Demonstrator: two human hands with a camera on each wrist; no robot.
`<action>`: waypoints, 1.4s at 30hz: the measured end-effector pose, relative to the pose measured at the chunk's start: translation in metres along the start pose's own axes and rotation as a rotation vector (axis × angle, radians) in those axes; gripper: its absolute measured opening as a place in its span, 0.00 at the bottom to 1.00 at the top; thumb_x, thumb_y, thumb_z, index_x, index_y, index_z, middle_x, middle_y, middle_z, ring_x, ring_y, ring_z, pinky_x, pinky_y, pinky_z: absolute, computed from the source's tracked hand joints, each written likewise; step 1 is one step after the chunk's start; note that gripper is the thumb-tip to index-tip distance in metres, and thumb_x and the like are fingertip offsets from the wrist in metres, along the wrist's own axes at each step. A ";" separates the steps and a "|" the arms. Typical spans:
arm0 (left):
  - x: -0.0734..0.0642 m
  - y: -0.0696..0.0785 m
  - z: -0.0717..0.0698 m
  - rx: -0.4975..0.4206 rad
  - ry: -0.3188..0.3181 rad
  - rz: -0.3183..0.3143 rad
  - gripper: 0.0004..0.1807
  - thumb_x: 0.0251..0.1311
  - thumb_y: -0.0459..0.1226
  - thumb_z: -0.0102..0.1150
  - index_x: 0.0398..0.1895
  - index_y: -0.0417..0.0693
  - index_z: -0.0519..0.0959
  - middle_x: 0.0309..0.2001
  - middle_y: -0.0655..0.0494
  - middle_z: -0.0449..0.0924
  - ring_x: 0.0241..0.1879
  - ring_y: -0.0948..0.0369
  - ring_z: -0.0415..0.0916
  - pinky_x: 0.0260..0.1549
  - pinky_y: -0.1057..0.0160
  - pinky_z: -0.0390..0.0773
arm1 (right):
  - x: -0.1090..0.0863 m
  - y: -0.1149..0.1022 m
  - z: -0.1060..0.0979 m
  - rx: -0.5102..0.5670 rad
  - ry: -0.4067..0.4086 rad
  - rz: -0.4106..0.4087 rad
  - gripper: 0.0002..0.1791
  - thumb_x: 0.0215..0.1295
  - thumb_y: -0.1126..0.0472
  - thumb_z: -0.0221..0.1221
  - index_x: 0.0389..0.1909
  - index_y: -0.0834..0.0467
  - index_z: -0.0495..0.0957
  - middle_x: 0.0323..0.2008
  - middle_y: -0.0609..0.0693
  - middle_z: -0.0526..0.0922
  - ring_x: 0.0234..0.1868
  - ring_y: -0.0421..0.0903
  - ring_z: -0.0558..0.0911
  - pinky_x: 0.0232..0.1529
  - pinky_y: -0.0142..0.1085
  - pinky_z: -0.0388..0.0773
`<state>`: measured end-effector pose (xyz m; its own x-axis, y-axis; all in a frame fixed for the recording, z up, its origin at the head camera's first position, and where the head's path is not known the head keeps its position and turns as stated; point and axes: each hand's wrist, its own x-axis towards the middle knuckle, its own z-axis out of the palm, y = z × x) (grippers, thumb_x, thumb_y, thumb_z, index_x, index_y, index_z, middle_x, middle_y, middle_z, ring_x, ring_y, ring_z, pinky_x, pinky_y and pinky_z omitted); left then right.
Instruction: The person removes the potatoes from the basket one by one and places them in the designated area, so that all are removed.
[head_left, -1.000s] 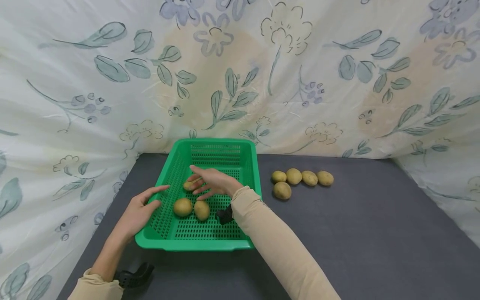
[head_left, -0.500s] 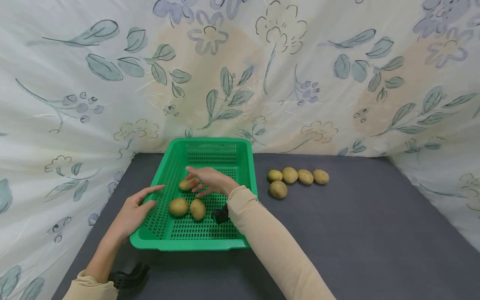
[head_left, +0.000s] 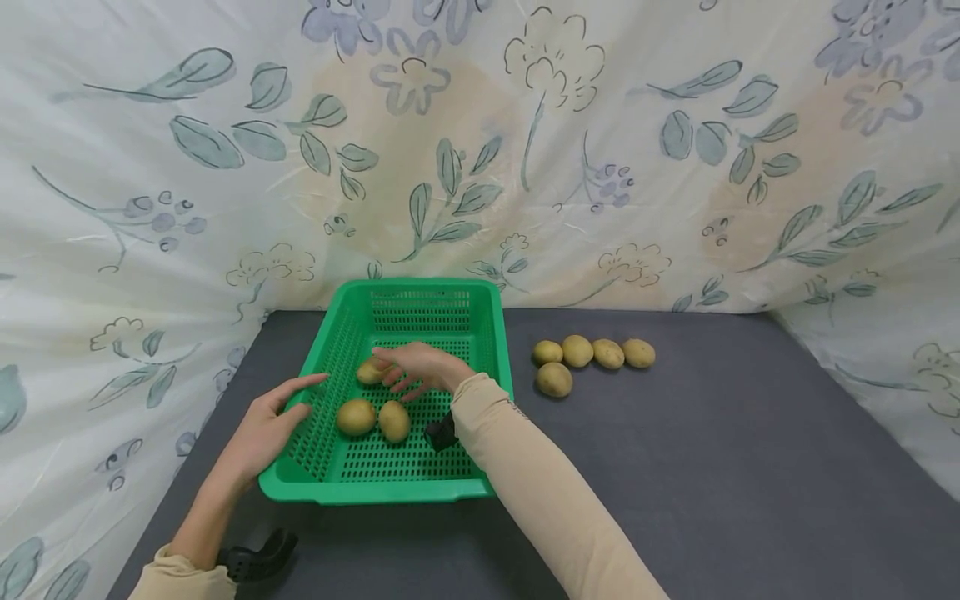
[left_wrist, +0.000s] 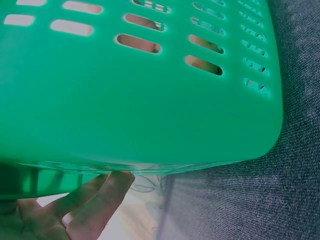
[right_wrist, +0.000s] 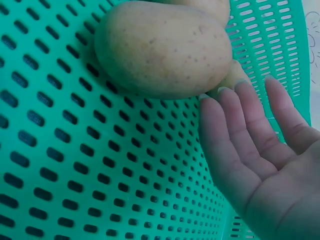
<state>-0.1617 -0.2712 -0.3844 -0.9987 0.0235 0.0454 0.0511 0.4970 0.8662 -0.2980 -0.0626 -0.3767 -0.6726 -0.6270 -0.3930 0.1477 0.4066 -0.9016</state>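
Observation:
A green plastic basket [head_left: 375, 493] with slotted walls stands on the dark table. My left hand [head_left: 262, 433] grips its left rim, thumb over the edge; in the left wrist view my fingers [left_wrist: 100, 205] reach along the outer side under the rim. Inside lie a round potato [head_left: 356, 417], an oval potato [head_left: 394, 422] beside it, and a potato [head_left: 369, 372] farther back. Over the basket my right hand [head_left: 423, 367] hovers with loosely bent fingers, beside the back potato. In the right wrist view nothing lies in its palm; a large potato [right_wrist: 165, 50] sits beyond the fingertips.
Right of the basket, several potatoes lie on the table: a row ending in a potato [head_left: 639, 353], with another potato [head_left: 553, 380] in front. A floral curtain [head_left: 480, 167] hangs behind the table. Dark cloth [head_left: 712, 467] covers the tabletop.
The view has shifted slightly, moving the scene a little left in it. My right hand's thumb and fingers have dropped slightly beside the back potato. My left hand stays at the rim.

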 end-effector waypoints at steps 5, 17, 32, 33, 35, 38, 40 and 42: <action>0.000 0.000 0.000 0.022 0.001 0.010 0.25 0.70 0.32 0.40 0.70 0.42 0.63 0.70 0.35 0.51 0.38 0.53 0.69 0.29 0.61 0.71 | 0.000 0.002 0.001 -0.064 -0.003 0.024 0.27 0.70 0.44 0.51 0.60 0.58 0.74 0.48 0.58 0.77 0.48 0.53 0.78 0.46 0.47 0.76; -0.001 -0.001 0.001 0.019 0.001 0.007 0.25 0.70 0.32 0.40 0.70 0.42 0.62 0.71 0.35 0.49 0.30 0.53 0.63 0.25 0.61 0.69 | -0.001 0.005 0.006 -0.188 -0.022 0.126 0.27 0.61 0.49 0.64 0.56 0.60 0.76 0.41 0.53 0.75 0.45 0.51 0.78 0.38 0.43 0.79; -0.001 -0.002 0.001 0.029 -0.003 0.027 0.25 0.71 0.32 0.40 0.70 0.42 0.62 0.71 0.36 0.50 0.41 0.51 0.66 0.32 0.60 0.68 | -0.004 0.008 0.008 -0.295 -0.128 0.139 0.11 0.59 0.55 0.67 0.37 0.57 0.82 0.38 0.52 0.80 0.42 0.49 0.79 0.36 0.41 0.80; -0.001 -0.002 0.001 0.029 -0.005 0.029 0.25 0.71 0.32 0.40 0.70 0.42 0.62 0.71 0.35 0.50 0.43 0.51 0.66 0.32 0.60 0.68 | -0.004 0.009 0.008 -0.305 -0.135 0.141 0.11 0.58 0.56 0.67 0.37 0.57 0.81 0.37 0.52 0.80 0.41 0.48 0.79 0.36 0.41 0.80; -0.001 -0.002 0.001 0.031 -0.006 0.034 0.24 0.71 0.32 0.40 0.70 0.42 0.62 0.71 0.35 0.49 0.48 0.49 0.64 0.32 0.60 0.68 | -0.004 0.009 0.008 -0.311 -0.147 0.144 0.11 0.58 0.56 0.68 0.37 0.58 0.81 0.37 0.52 0.81 0.39 0.48 0.80 0.36 0.41 0.80; -0.001 -0.002 0.001 0.030 -0.007 0.031 0.25 0.71 0.32 0.40 0.71 0.42 0.61 0.71 0.35 0.49 0.49 0.49 0.63 0.32 0.61 0.67 | -0.004 0.009 0.009 -0.314 -0.153 0.143 0.11 0.57 0.58 0.68 0.37 0.58 0.81 0.37 0.52 0.81 0.38 0.47 0.80 0.36 0.40 0.80; -0.001 -0.002 0.002 0.029 -0.006 0.029 0.25 0.71 0.32 0.40 0.71 0.42 0.61 0.71 0.35 0.49 0.48 0.49 0.63 0.31 0.61 0.68 | -0.004 0.009 0.009 -0.310 -0.157 0.143 0.11 0.57 0.59 0.69 0.37 0.58 0.80 0.37 0.53 0.81 0.38 0.47 0.80 0.36 0.40 0.80; -0.001 -0.002 0.002 0.032 -0.004 0.029 0.25 0.71 0.32 0.40 0.71 0.42 0.61 0.71 0.35 0.49 0.49 0.50 0.63 0.32 0.61 0.67 | -0.004 0.009 0.009 -0.306 -0.159 0.141 0.11 0.57 0.60 0.68 0.38 0.59 0.80 0.37 0.53 0.80 0.37 0.48 0.80 0.36 0.39 0.80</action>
<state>-0.1612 -0.2709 -0.3871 -0.9968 0.0418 0.0684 0.0802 0.5238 0.8481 -0.2876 -0.0624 -0.3849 -0.5367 -0.6363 -0.5542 -0.0089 0.6610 -0.7503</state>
